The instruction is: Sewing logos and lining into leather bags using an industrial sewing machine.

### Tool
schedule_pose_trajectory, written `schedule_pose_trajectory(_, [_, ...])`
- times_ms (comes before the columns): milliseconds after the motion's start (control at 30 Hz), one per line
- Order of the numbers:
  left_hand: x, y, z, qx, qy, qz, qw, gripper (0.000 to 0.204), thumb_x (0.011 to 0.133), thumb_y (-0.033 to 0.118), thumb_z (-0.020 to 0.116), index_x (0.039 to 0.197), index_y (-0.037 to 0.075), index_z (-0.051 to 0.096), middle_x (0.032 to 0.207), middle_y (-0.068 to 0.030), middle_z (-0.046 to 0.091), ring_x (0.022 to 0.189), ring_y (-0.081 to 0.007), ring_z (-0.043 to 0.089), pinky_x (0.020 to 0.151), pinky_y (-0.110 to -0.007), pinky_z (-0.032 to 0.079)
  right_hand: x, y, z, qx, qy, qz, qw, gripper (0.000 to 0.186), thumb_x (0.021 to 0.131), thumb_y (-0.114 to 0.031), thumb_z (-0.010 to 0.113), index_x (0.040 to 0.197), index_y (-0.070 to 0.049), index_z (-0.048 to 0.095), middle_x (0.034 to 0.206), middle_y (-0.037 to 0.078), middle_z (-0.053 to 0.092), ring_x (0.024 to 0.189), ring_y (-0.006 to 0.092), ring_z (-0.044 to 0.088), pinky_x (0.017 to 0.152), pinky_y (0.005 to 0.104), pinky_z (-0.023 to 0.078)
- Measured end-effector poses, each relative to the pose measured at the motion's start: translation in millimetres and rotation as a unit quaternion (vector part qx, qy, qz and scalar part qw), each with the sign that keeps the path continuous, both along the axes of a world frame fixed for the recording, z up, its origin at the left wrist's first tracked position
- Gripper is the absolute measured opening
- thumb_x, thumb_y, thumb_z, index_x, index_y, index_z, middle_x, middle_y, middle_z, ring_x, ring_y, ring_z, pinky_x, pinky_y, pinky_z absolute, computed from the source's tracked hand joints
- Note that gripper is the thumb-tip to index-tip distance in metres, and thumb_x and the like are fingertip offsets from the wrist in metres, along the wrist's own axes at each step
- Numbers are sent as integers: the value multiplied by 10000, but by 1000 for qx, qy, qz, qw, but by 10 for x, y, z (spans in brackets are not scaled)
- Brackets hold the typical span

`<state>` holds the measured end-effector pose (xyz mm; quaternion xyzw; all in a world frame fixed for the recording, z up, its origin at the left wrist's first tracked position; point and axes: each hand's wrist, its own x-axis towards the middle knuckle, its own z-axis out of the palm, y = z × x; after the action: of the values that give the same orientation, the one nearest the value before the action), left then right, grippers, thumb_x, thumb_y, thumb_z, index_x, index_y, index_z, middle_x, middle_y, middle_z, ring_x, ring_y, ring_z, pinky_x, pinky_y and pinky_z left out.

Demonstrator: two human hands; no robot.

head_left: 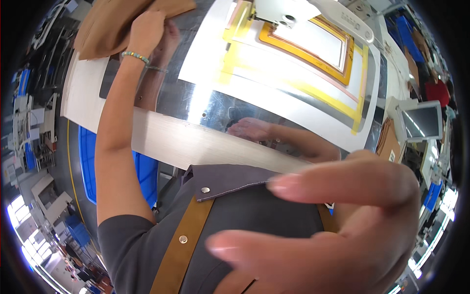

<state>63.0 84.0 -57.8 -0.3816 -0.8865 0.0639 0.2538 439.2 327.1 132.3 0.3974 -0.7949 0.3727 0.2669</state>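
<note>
At the far left of the worktable, my left hand [148, 30] is closed on the edge of a folded brown fabric piece [105, 34]; its fingertips are partly hidden. A beaded bracelet circles that wrist. My right hand [338, 220] is large and blurred, close to the camera in front of my chest. Its thumb and forefinger are spread apart with nothing visible between them. Ahead of me, a clear sewing template [289, 88] edged with yellow tape lies on a white sheet [205, 68]. An orange-yellow frame [306, 56] rests on it, beneath a white machine head [286, 12].
A shiny metal plate [181, 100] covers the table behind its pale front edge [196, 142]. A blue bin [88, 166] stands below at left. On the right are a grey screen [421, 121] and brown cardboard [387, 137].
</note>
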Motion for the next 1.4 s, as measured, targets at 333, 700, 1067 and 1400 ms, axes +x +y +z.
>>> schedule_pose_trajectory(333, [1204, -151, 196, 233, -422, -145, 864, 284, 1000, 65, 668, 1266, 28, 760, 1279, -110, 771, 1129, -267, 713, 992, -362, 560, -166, 311, -94, -51, -53, 162, 984, 304, 890, -189, 739, 1158, -311, 813, 1173, -48, 788, 951, 190, 736, 782, 372, 597])
schedule_pose_trajectory(700, [1183, -754, 399, 61, -125, 21, 990, 419, 955, 45, 676, 1375, 34, 683, 1429, -127, 690, 1292, -348, 641, 1069, -454, 539, -1478, -119, -1352, 415, 23, -209, 885, 220, 783, -89, 792, 988, -37, 732, 968, 54, 714, 963, 210, 705, 800, 333, 586])
schedule_pose_trajectory(1067, [995, -1536, 227, 12, -123, 185, 975, 501, 932, -6, 594, 1426, 43, 661, 1380, -154, 711, 1229, -372, 667, 1012, -455, 585, -1873, -203, -1569, 367, 100, -295, 876, 148, 693, -96, 793, 826, -61, 741, 843, 54, 685, 875, 231, 682, 746, 351, 570])
schedule_pose_trajectory(1400, [1053, -1472, 329, 45, -119, 157, 979, 271, 988, 80, 647, 1234, 11, 739, 1273, -123, 754, 1097, -329, 686, 922, -434, 588, -1528, 38, -1800, 361, 117, -291, 878, 128, 704, -127, 776, 804, -78, 713, 802, 45, 643, 812, 196, 640, 639, 329, 550])
